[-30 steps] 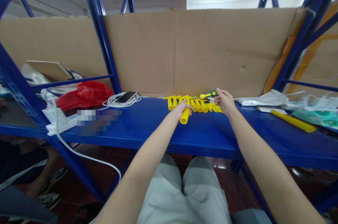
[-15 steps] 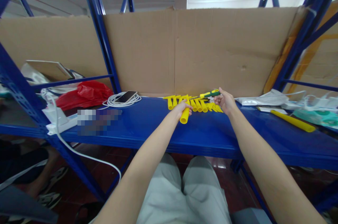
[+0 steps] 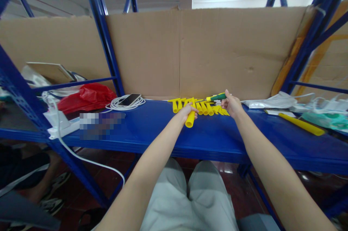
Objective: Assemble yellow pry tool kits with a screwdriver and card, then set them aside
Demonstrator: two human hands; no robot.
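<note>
Smooth plastic tube [image 3: 190, 122]; glossy metal shelf [image 3: 152, 126]; matt cardboard panel [image 3: 231, 49]

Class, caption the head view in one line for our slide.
Left hand grips a yellow tube; right hand holds a screwdriver above a blue shelf.

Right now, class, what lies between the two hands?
In the head view, yellow tubes lie between the left hand and right hand; a screwdriver held in the right hand points across there.
</note>
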